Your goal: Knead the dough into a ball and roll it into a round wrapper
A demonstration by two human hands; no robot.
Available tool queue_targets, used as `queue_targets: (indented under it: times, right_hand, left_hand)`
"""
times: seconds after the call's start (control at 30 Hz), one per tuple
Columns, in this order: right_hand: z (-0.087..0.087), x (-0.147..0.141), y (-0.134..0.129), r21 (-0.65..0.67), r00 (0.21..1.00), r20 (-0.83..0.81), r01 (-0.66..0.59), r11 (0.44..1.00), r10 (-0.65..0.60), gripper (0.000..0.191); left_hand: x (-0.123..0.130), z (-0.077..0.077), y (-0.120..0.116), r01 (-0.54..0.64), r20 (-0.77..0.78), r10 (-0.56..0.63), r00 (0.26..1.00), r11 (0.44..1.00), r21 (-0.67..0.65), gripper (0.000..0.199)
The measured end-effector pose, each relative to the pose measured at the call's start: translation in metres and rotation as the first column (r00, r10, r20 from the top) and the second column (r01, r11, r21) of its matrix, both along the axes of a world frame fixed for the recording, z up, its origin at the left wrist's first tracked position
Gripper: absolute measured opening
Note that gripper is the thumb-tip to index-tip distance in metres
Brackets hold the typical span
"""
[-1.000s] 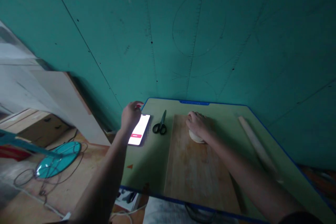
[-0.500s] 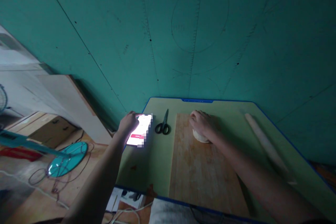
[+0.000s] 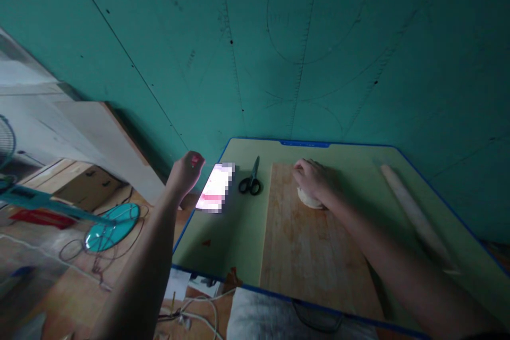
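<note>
My left hand (image 3: pixel 186 171) hovers off the table's left edge with its fingers curled in and nothing visible in them. Just right of it lies a phone (image 3: pixel 213 191) with a bright, partly blurred screen. My right hand (image 3: pixel 314 178), its fingers bent, is on a pale round lump of dough (image 3: pixel 308 200) near the far end of a wooden board (image 3: pixel 314 265). The palm and fingers cover much of the dough. Black-handled scissors (image 3: pixel 251 184) lie between phone and board, points toward the wall.
A rolling pin (image 3: pixel 418 218) lies on the green tabletop (image 3: pixel 235 244), right of the board. Beyond the table rises a green wall (image 3: pixel 191 53) with pencil marks. On the floor at left are a turquoise fan base (image 3: pixel 115 228), a cardboard box (image 3: pixel 85 186) and cables.
My left hand has come off the phone screen, moving left and up, and its fingers have curled in. My right hand stays on the dough. The view has tilted slightly downward.
</note>
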State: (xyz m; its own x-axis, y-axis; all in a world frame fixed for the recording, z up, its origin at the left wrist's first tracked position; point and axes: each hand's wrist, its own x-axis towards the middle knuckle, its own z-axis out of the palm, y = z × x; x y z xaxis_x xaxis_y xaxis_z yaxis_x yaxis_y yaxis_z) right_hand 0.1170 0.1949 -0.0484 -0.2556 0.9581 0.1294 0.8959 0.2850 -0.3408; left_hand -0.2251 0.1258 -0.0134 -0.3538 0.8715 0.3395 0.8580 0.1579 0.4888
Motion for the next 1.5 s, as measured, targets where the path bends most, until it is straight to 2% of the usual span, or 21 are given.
queue_targets:
  times: [0.23,0.37,0.67,0.8,0.93,1.03,1.17,1.5]
  right_hand:
    - [0.001,0.002,-0.001,-0.019,1.0,-0.025,0.004,1.0,-0.004,0.017]
    - [-0.002,0.004,0.0,-0.023,0.998,-0.064,0.003,1.0,-0.005,0.016]
    - [-0.004,0.007,0.0,-0.011,0.992,-0.121,-0.021,1.0,0.019,0.014]
    - [-0.008,0.008,0.0,0.052,0.985,-0.166,-0.031,0.998,0.04,0.012]
    - [-0.009,0.009,0.001,0.058,0.98,-0.188,-0.053,0.997,0.063,0.01]
    - [-0.008,0.009,0.001,0.051,0.98,-0.183,-0.067,0.996,0.075,0.01]
    - [-0.006,0.009,-0.001,0.046,0.986,-0.156,-0.056,0.997,0.062,0.01]
    - [-0.007,0.009,-0.001,0.049,0.984,-0.167,-0.059,0.997,0.067,0.01]
  left_hand:
    - [0.006,0.003,-0.013,0.02,0.197,-0.017,0.98,1.0,-0.014,0.019]
    - [0.006,0.0,-0.024,0.059,0.254,-0.059,0.965,0.998,0.007,0.02]
    - [0.01,0.002,-0.025,0.062,0.267,-0.086,0.96,0.993,0.099,0.014]
    - [0.009,-0.002,-0.022,0.047,0.251,-0.067,0.966,0.995,0.085,0.012]
    - [0.013,0.0,-0.022,0.015,0.259,-0.039,0.965,0.995,0.094,0.017]
    - [0.018,0.005,-0.022,-0.009,0.278,-0.01,0.961,0.998,0.069,0.018]
    - [0.02,0.009,-0.024,-0.004,0.212,-0.001,0.977,1.0,0.026,0.023]
    - [0.018,0.005,-0.024,-0.05,0.118,0.054,0.992,0.998,-0.035,0.029]
